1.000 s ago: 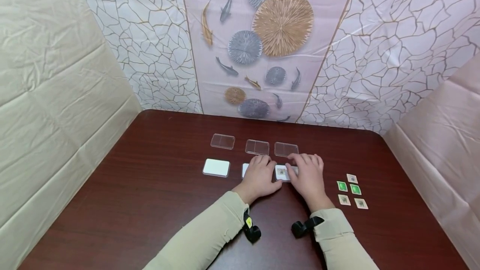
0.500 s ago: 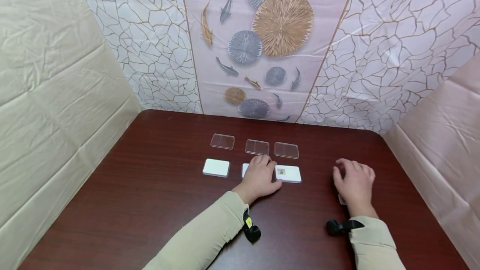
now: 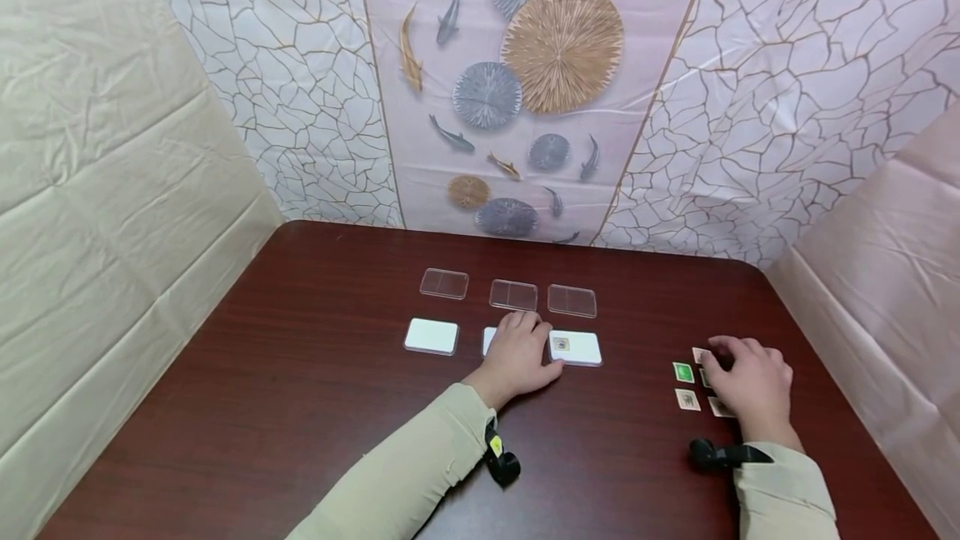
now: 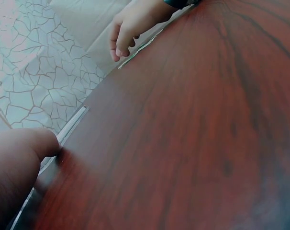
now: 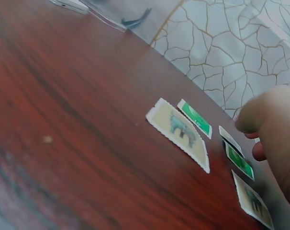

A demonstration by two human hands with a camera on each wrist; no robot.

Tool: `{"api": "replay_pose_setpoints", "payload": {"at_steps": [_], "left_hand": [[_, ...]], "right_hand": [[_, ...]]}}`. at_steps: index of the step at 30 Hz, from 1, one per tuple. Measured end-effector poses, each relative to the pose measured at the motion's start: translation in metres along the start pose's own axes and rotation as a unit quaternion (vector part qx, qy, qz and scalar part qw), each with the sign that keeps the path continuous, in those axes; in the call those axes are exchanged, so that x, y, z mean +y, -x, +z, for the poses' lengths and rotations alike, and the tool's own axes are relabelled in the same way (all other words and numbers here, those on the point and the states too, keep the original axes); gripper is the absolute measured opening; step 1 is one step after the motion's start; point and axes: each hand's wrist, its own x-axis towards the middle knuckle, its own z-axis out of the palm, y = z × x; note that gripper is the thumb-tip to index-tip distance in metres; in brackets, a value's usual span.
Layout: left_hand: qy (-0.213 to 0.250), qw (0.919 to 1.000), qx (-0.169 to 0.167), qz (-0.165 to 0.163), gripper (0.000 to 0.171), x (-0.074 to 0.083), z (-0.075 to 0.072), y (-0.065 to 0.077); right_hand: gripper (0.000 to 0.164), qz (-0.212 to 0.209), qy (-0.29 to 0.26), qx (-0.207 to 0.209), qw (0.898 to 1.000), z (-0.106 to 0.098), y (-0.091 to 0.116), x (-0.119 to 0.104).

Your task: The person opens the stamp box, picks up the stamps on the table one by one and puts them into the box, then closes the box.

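Observation:
At the table's middle, my left hand (image 3: 515, 352) holds the left end of a clear plastic case with a white insert (image 3: 583, 348), thumb at the near edge and fingers at the far corner. A small postage stamp (image 3: 561, 344) lies on that insert. The same hand partly covers a second white-filled case (image 3: 489, 338). My right hand (image 3: 753, 382) hovers with loosely bent fingers over several stamps; a green stamp (image 3: 683, 372) and a beige stamp (image 3: 687, 399) show beside it. In the right wrist view its fingertips are near a far stamp (image 5: 230, 139), holding nothing visible.
A third white-filled case (image 3: 432, 336) lies to the left. Behind the cases, three clear lids (image 3: 445, 283) lie in a row on the dark wooden table (image 3: 300, 407). Patterned cloth (image 3: 480, 140) hangs along the table's back edge.
My right hand has left the right-hand case, uncovering its white insert, and has moved right to the stamps. The left hand stays in place.

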Motion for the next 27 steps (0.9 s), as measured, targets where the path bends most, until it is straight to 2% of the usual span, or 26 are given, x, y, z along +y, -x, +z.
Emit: {"api": "replay_pose_setpoints", "payload": {"at_steps": [9,14,27], "left_hand": [[0.006,1.0000,0.000,0.005,0.056,0.0003,0.0029,0.0010],[0.005,1.0000,-0.002,0.004,0.055,0.0007,0.0026,0.0013],[0.004,1.0000,-0.007,0.002,0.055,0.0006,0.0024,0.0004]], "right_hand": [[0.038,-0.010,0.009,-0.026,1.000,0.0036,-0.0024,0.0025],[0.036,-0.007,0.015,-0.025,1.000,0.0053,-0.0028,0.0002],[0.033,0.021,0.015,-0.037,0.999,0.0052,-0.0055,-0.0048]]}}
